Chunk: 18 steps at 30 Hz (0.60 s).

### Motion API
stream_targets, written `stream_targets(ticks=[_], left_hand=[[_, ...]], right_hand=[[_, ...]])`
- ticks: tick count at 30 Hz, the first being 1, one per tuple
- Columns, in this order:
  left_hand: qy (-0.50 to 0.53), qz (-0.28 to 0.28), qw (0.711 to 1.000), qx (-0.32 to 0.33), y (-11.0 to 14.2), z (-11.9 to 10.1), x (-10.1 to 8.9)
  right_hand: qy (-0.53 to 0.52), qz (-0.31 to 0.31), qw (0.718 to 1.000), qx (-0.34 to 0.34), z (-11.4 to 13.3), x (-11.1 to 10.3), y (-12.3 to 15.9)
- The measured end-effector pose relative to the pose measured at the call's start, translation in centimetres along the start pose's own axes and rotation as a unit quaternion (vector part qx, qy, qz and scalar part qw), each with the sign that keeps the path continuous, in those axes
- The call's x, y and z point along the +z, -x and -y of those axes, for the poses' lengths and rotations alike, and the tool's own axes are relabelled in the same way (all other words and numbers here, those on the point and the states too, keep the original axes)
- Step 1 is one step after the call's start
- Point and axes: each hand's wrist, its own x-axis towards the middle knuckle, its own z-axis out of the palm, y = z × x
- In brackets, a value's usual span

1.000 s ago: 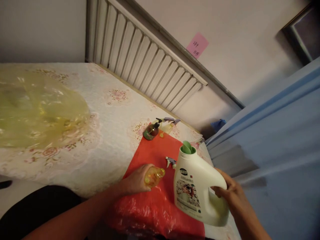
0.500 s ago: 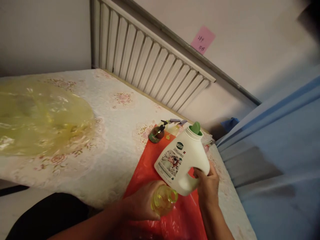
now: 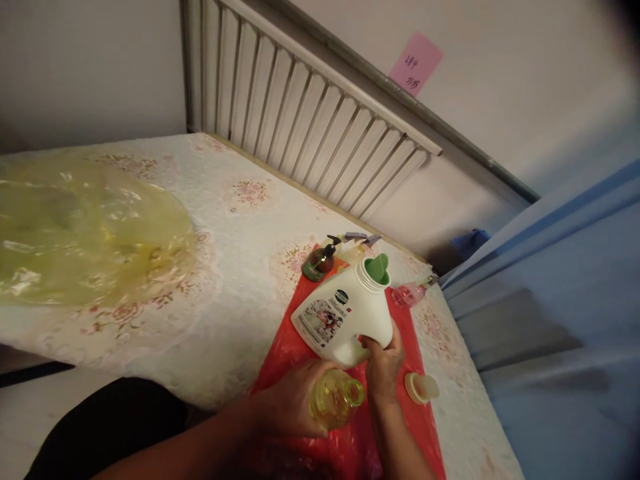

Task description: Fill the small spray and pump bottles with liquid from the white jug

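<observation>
My left hand (image 3: pixel 295 400) is wrapped round a clear bottle (image 3: pixel 334 399) with a yellowish tint. Its uncapped mouth points right, and how much is inside I cannot tell. My right hand (image 3: pixel 385 363) grips the handle of a white detergent jug (image 3: pixel 345 313) with a picture label. The jug is tilted, its open neck with a green pour spout facing up and right. Beneath both hands lies a red plastic sheet or bag (image 3: pixel 280 360). A pale cap (image 3: pixel 421 388) rests right of my right hand.
Behind the jug stand a dark pump bottle (image 3: pixel 319 261) and spray bottles with grey-purple heads (image 3: pixel 361 240). A pink bottle (image 3: pixel 407 295) lies to the right. A yellow plastic bag (image 3: pixel 90 233) covers the flowered tablecloth's (image 3: pixel 235 267) left. Radiator (image 3: pixel 310 107) behind; blue curtain (image 3: pixel 565 320) at right.
The jug in my right hand has moved left and slightly down, uncovering the pink bottle and the pale cap. The bottle in my left hand has shifted slightly right.
</observation>
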Motion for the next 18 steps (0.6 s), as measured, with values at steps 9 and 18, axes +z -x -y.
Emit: stream_targets(ticks=[9, 18], left_hand=[[-0.029, -0.020, 0.999, -0.012, -0.2, -0.1, 0.0], [-0.050, -0.047, 0.997, -0.024, -0.6, 2.7, 1.0]], right_hand=[[-0.011, -0.007, 1.000, 0.000, -0.1, -4.2, 3.5], [0.144, 0.088, 0.986, 0.011, -3.1, -6.8, 3.9]])
